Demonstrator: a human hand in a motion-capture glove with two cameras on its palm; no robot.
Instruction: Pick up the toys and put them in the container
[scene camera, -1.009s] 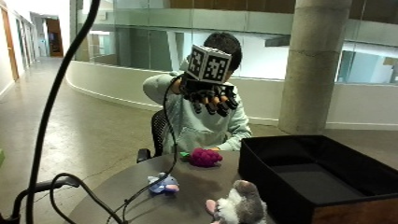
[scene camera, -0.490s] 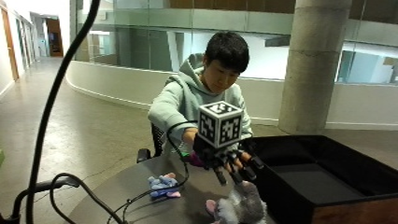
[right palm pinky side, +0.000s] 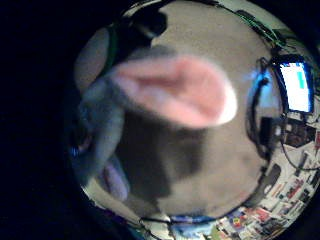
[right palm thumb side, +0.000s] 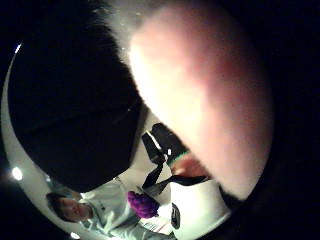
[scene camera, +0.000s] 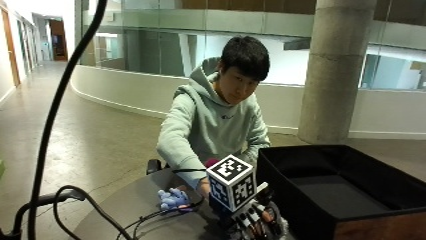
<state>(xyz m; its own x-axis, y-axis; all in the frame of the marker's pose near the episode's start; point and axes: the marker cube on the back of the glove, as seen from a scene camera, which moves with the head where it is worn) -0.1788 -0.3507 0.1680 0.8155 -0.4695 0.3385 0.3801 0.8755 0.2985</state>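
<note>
My gloved right hand is down low at the near edge of the table, over the gray stuffed animal, whose pink ear sits right against my palm; I cannot tell whether my fingers have closed on it. The black container stands just to the right, the small blue toy lies to the left, and the purple toy is farther back, near my body.

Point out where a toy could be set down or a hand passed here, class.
The black container shows a bare floor inside its walls. The table is bare beside the blue toy. It is crowded around the gloved right hand, at the container's near corner.
</note>
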